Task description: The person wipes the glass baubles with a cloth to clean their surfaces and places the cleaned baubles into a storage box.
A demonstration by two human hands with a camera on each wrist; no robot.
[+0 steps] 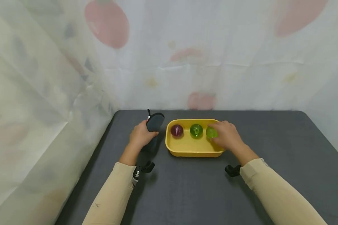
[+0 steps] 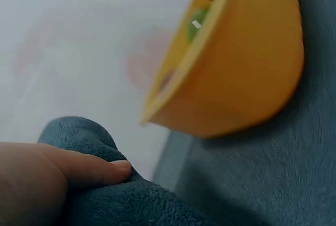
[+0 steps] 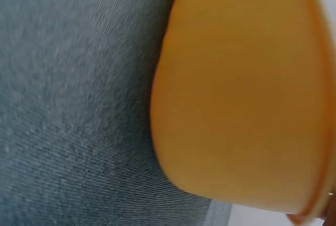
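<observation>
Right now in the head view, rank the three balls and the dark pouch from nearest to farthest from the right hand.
1. Light green ball, under the right hand fingers.
2. Dark green ball, tray middle.
3. Purple ball, tray's left end.
4. Dark pouch, outside the tray, in the left hand.

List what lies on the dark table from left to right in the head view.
left hand → dark grey cloth pouch → purple ball → dark green ball → light green ball → right hand. The three balls sit in the yellow tray.

Fleecy cloth pouch [image 2: 136, 200]; smooth, probably plastic tray [image 1: 186, 148]; glossy balls [image 1: 196, 130].
</observation>
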